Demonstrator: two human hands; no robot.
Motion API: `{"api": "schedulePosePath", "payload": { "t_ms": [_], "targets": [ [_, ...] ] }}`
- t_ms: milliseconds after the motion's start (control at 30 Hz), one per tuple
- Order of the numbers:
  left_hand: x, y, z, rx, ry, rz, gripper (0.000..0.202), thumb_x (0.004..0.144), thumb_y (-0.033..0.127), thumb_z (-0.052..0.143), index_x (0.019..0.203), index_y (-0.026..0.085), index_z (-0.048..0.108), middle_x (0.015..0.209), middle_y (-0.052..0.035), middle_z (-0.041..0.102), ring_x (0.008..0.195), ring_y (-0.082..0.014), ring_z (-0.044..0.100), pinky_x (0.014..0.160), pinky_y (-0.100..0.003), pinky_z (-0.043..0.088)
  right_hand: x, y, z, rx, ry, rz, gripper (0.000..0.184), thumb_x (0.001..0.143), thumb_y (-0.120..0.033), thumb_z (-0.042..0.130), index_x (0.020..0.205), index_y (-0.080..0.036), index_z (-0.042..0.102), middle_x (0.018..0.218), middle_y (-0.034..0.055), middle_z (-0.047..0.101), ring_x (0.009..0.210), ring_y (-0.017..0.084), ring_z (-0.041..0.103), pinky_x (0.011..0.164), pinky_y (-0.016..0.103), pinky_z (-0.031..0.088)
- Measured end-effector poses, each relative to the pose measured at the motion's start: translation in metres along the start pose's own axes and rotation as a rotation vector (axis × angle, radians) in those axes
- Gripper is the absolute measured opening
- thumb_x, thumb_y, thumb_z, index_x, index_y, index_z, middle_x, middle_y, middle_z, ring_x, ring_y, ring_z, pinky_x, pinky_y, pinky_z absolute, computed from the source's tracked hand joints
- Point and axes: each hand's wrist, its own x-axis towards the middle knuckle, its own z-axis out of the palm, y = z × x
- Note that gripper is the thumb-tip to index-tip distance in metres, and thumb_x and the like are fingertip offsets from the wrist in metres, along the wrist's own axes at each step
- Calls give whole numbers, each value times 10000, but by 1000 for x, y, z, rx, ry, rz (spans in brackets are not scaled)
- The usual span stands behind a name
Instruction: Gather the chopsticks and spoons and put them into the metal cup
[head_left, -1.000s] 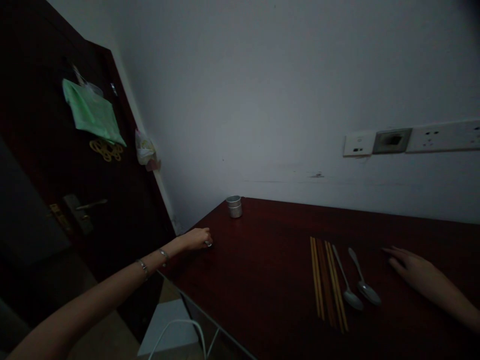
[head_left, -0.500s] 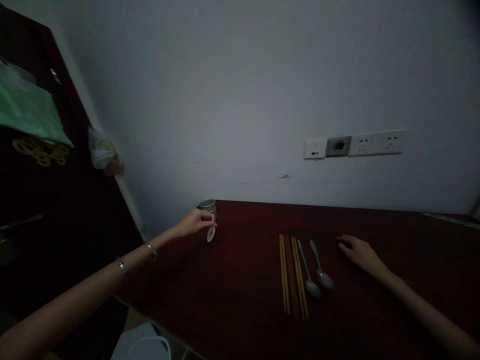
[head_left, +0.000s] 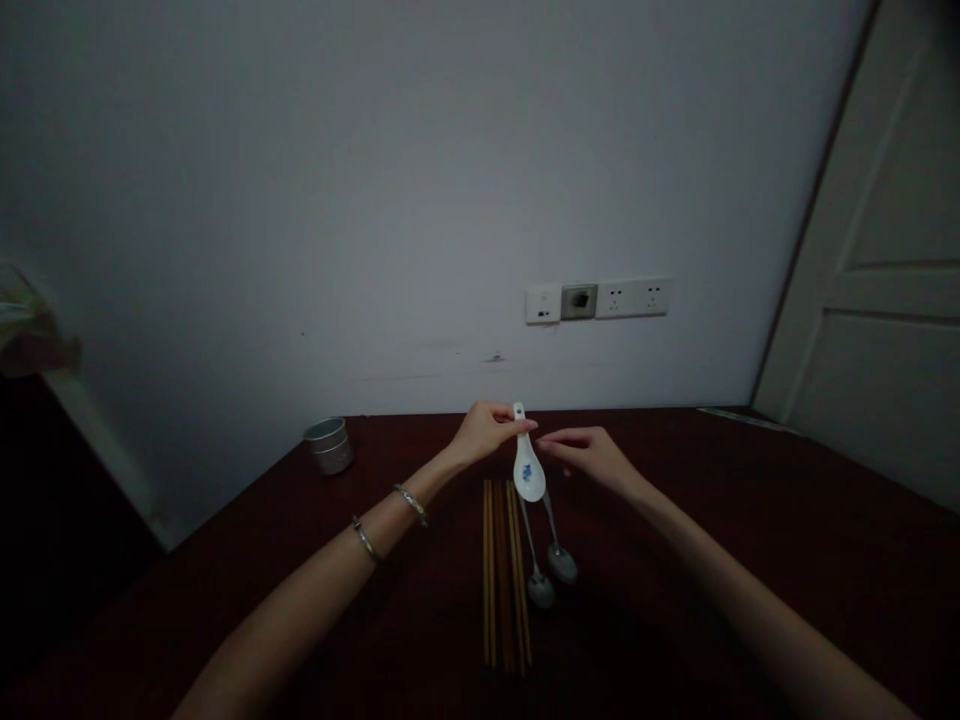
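A white soup spoon with a blue pattern in its bowl hangs above the table, bowl downward. My left hand pinches its handle between thumb and fingers. Just right of the handle is my right hand, its fingers stretched toward the spoon with nothing in them; whether the fingertips touch it I cannot tell. Below lie several chopsticks side by side. Two metal spoons lie to their right: one close to the chopsticks, the other farther right. The white spoon partly covers their handles.
A grey metal cup stands at the back left of the dark red table. Behind the table rises a wall with sockets. A white door is at the right.
My left hand has carried the white spoon from beside the cup to above the metal spoons. My right hand has lifted from the table and moved near it. The view has swung right.
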Motion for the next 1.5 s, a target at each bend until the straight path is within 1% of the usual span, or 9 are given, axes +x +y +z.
{"api": "schedulePosePath", "payload": {
  "t_ms": [167, 300, 400, 467, 600, 700, 867, 1067, 1500],
  "targets": [
    [15, -3, 29, -96, 39, -4, 332, 631, 445, 634, 594, 115, 618, 527, 20, 501, 503, -70, 399, 493, -214, 274, -2, -10, -7, 12, 16, 13, 296, 660, -353, 620, 802, -100, 681, 647, 40, 630, 428, 50, 430, 382, 175, 368],
    [17, -7, 42, -146, 77, -26, 335, 629, 451, 635, 579, 120, 607, 531, 17, 505, 502, -69, 402, 495, -217, 278, -1, -2, -10, -53, 85, 29, 268, 667, -350, 619, 734, -95, 670, 538, 7, 570, 371, 36, 378, 328, 163, 298],
    [14, -11, 50, -122, 70, -67, 348, 627, 457, 631, 558, 117, 597, 510, 19, 494, 479, -68, 389, 477, -217, 265, 2, 6, -11, -89, 53, 83, 245, 665, -335, 624, 719, -100, 668, 510, -5, 558, 346, 37, 382, 316, 165, 306],
    [12, -15, 52, -131, 31, -72, 332, 627, 447, 634, 620, 116, 623, 551, 7, 532, 499, -75, 416, 486, -215, 284, 4, 13, -14, -97, 27, 143, 220, 663, -311, 630, 702, -98, 667, 503, -6, 562, 335, 37, 392, 314, 164, 319],
    [13, -28, 41, -195, 23, -173, 396, 720, 492, 515, 789, 122, 638, 633, -27, 591, 532, -92, 475, 502, -213, 329, 8, 33, -21, -122, -20, 308, 150, 651, -238, 649, 641, -89, 662, 467, -11, 556, 328, 35, 413, 312, 151, 328],
    [16, -48, 22, -206, 97, -284, 431, 774, 496, 414, 769, 120, 626, 625, -43, 594, 511, -92, 479, 471, -202, 318, 8, 48, -22, -113, -37, 440, 118, 642, -207, 662, 612, -93, 657, 438, -17, 546, 349, 37, 440, 332, 137, 357],
    [17, -81, -2, -234, 188, -375, 398, 778, 445, 403, 713, 113, 612, 609, -50, 591, 481, -80, 465, 444, -188, 296, 5, 65, -15, -77, -55, 594, 98, 627, -171, 672, 563, -106, 637, 457, -12, 567, 407, 48, 498, 370, 126, 411],
    [15, -97, -6, -238, 215, -428, 364, 774, 403, 405, 708, 108, 609, 600, -47, 598, 475, -78, 472, 447, -188, 299, 2, 75, -11, -58, -89, 631, 97, 613, -180, 687, 562, -114, 638, 454, -17, 567, 403, 47, 496, 366, 122, 421],
    [11, -111, -5, -229, 180, -444, 346, 781, 361, 392, 708, 101, 608, 588, -47, 584, 461, -75, 467, 450, -188, 305, -2, 68, -7, -103, -134, 661, 103, 629, -172, 663, 571, -104, 611, 419, -34, 532, 357, 35, 469, 339, 118, 410]
  ]
}}
